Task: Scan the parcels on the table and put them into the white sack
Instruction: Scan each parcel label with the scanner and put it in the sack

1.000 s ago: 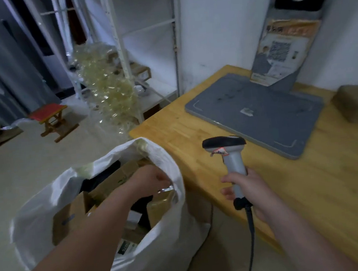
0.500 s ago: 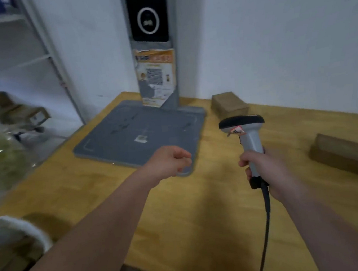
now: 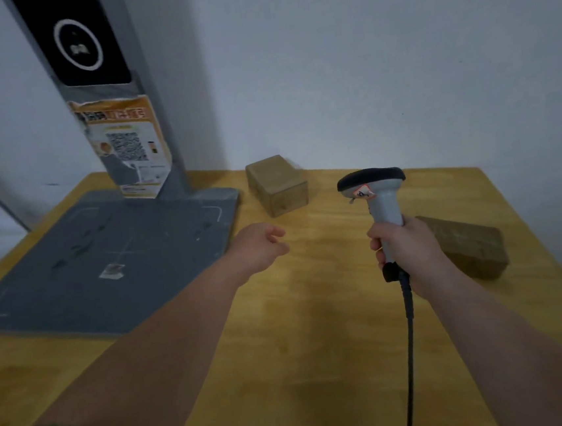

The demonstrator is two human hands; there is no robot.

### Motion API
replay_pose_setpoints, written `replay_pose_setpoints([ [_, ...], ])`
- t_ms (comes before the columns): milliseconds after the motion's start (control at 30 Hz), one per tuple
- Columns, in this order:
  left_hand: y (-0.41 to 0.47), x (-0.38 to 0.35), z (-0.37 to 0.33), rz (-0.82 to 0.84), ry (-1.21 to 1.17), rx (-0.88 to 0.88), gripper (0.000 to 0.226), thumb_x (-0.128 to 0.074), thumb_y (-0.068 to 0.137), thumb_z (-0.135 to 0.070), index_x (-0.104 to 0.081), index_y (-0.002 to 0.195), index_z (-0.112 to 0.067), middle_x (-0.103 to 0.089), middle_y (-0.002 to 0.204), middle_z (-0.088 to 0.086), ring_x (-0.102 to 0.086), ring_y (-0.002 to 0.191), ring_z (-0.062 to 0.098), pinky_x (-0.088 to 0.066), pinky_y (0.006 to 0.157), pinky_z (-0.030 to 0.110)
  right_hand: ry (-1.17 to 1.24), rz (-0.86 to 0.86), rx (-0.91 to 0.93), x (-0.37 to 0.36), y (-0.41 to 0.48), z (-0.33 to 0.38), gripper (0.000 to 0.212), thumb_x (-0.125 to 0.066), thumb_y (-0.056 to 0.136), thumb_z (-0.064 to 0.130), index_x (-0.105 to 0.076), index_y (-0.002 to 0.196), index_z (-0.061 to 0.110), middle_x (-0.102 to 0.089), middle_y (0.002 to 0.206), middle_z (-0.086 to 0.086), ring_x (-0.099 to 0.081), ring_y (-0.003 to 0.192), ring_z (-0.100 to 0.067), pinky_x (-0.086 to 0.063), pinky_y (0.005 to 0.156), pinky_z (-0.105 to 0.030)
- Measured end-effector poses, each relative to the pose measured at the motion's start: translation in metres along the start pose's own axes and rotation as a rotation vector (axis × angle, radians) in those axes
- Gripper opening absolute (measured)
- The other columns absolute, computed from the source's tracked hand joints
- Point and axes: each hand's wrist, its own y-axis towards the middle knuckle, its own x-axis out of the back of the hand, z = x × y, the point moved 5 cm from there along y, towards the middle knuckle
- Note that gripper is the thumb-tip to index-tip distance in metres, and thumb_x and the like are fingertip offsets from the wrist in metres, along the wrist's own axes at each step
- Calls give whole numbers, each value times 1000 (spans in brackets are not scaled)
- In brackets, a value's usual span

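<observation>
Two grips, two states: the right grip (image 3: 403, 249) is clenched round the handle of the scanner (image 3: 379, 196); the left grip (image 3: 259, 249) hangs loosely curled, grasping nothing, above the desk (image 3: 320, 346); the far parcel (image 3: 278, 185) sits just beyond it beside the grey platform (image 3: 105, 257); the side parcel (image 3: 464, 246) lies behind the right wrist; I'd lift the far one label-side towards the scanner; bare wood lies between; the wall crowds the far edge; the white sack is out of view.

QR code (image 3: 126, 146) on orange poster (image 3: 141, 181); other txt too blurred to read.
</observation>
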Motion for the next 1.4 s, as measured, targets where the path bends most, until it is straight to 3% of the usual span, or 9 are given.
replay_pose_setpoints([
  [233, 99, -6, -9, -54, 330, -70, 54, -61, 91, -27, -45, 142, -16, -44, 143, 8, -49, 124, 26, -46, 90, 33, 15, -78, -33, -2, 56, -11, 6, -61, 85, 9, -55, 84, 12, -53, 68, -5, -47, 57, -17, -42, 56, -34],
  [367, 168, -14, -15, -59, 559, -167, 40, -57, 89, -30, -55, 127, -17, -52, 125, 11, -48, 117, 31, -42, 88, 37, 2, -115, -86, -12, 94, -21, 7, -61, 83, 9, -55, 83, 12, -53, 67, -4, -47, 54, -16, -41, 54, -32],
  [533, 236, -27, -19, -111, 720, -223, 49, -51, 95, -36, -42, 139, -15, -38, 138, 15, -34, 129, 34, -28, 107, 42, -31, -137, -129, -24, 130, -36, 7, -61, 82, 11, -57, 88, 11, -53, 69, -3, -49, 56, -14, -43, 53, -28],
  [600, 259, -36, -19, -114, 731, -228, 52, -49, 95, -37, -36, 142, -21, -29, 146, 16, -25, 136, 35, -26, 109, 45, -33, -150, -141, -26, 141, -43, 9, -62, 82, 11, -58, 90, 10, -54, 70, -4, -49, 58, -15, -44, 54, -28],
  [767, 288, -50, -15, -7, 685, -58, 61, -39, 99, -50, -9, 151, -43, 19, 160, 6, 22, 144, 40, -6, 110, 70, -17, -155, -154, -28, 159, -54, 9, -61, 83, 9, -57, 91, 9, -52, 71, -4, -47, 57, -13, -42, 52, -26],
  [900, 305, -49, -4, 30, 654, -22, 63, -34, 93, -66, -11, 149, -48, 16, 160, 6, 22, 143, 43, -8, 109, 71, -29, -132, -144, -29, 158, -56, 9, -62, 82, 11, -57, 90, 10, -52, 71, -4, -48, 59, -14, -42, 55, -29],
  [1100, 259, -60, 6, 88, 738, -127, 63, -32, 88, -73, -15, 145, -52, 7, 161, 0, 9, 146, 36, -14, 109, 70, -1, -127, -135, -28, 132, -53, 11, -62, 84, 11, -57, 94, 12, -54, 75, -5, -50, 62, -15, -44, 55, -27],
  [1267, 151, -81, 32, 179, 776, -235, 57, -36, 87, -72, -20, 140, -58, 12, 160, -7, 15, 146, 31, -10, 111, 68, 19, -120, -188, -29, 89, -67, 9, -63, 83, 12, -58, 91, 10, -56, 75, -5, -52, 61, -15, -44, 55, -28],
  [1400, 50, -90, 52, 191, 668, -256, 42, -44, 88, -66, -34, 128, -59, 8, 160, -11, 15, 146, 26, -7, 111, 64, 48, -81, -282, -25, 41, -95, 11, -61, 81, 8, -59, 91, 4, -56, 70, -7, -52, 61, -19, -44, 57, -33],
])
